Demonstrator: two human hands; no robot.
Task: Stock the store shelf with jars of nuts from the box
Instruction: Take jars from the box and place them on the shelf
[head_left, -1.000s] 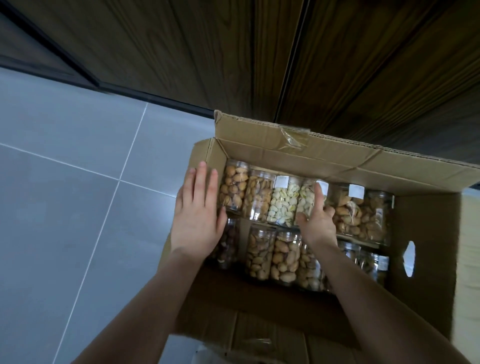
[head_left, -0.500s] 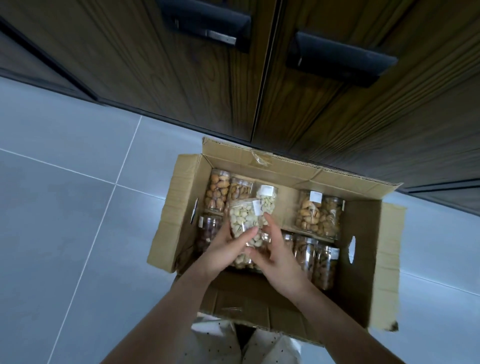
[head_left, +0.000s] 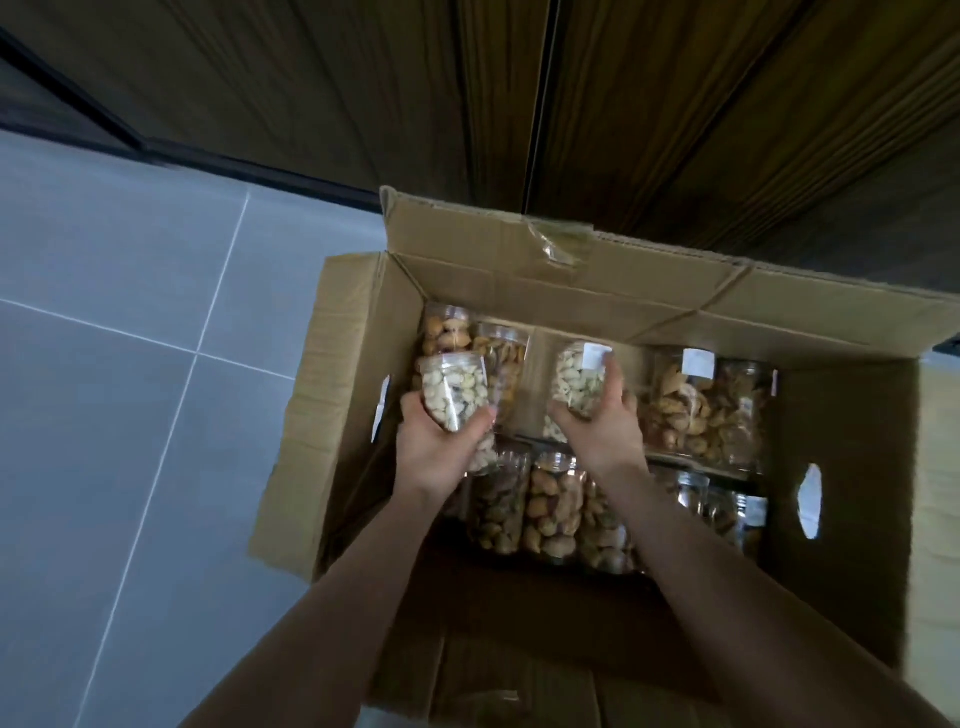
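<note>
An open cardboard box (head_left: 519, 260) sits on the floor and holds several clear jars of nuts in two rows. My left hand (head_left: 434, 452) grips a jar of pale nuts (head_left: 454, 392), lifted above the box's left side and tilted. My right hand (head_left: 600, 431) is wrapped around a second jar of pale nuts (head_left: 579, 376) with a white label, in the back row near the middle. Brown-nut jars (head_left: 550, 504) stand in the front row under my wrists. More brown-nut jars (head_left: 701, 410) fill the right side.
Dark wooden cabinet doors (head_left: 363, 93) rise directly behind the box. Grey floor tiles (head_left: 130, 364) spread to the left. The box flaps stand up at the back and right, with a handle hole (head_left: 809, 501) in the right wall.
Both hands held one pale-nut jar half a second ago. Now my left hand alone holds it, shifted left, and my right hand has closed on a second pale-nut jar in the back row.
</note>
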